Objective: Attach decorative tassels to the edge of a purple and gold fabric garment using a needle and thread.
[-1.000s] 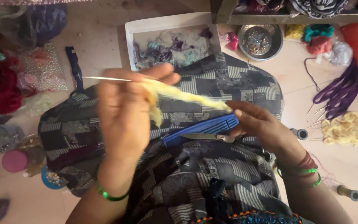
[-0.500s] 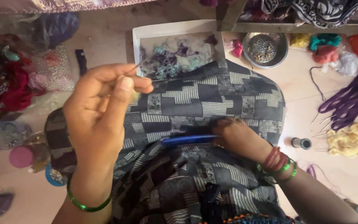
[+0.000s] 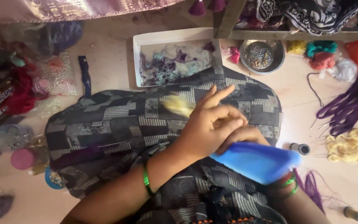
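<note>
The left hand (image 3: pixel 212 124) lies across the patterned cloth (image 3: pixel 125 120) on the lap, fingers loosely curled, nearly open, with a blurred yellow tuft (image 3: pixel 178 105) just beyond the fingertips; whether they pinch it, I cannot tell. The right hand (image 3: pixel 243 135), mostly hidden under the left, seems clenched on a flat blue tool (image 3: pixel 257 161). The loose tuft may slide off toward the floor, or snag the thin needle (image 3: pixel 112 144) lying on the cloth near the left wrist.

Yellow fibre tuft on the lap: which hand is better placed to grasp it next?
Left, probably. The left hand lies beside the yellow fibre tuft; the right hand, farther off, appears to hold a blue object.
</note>
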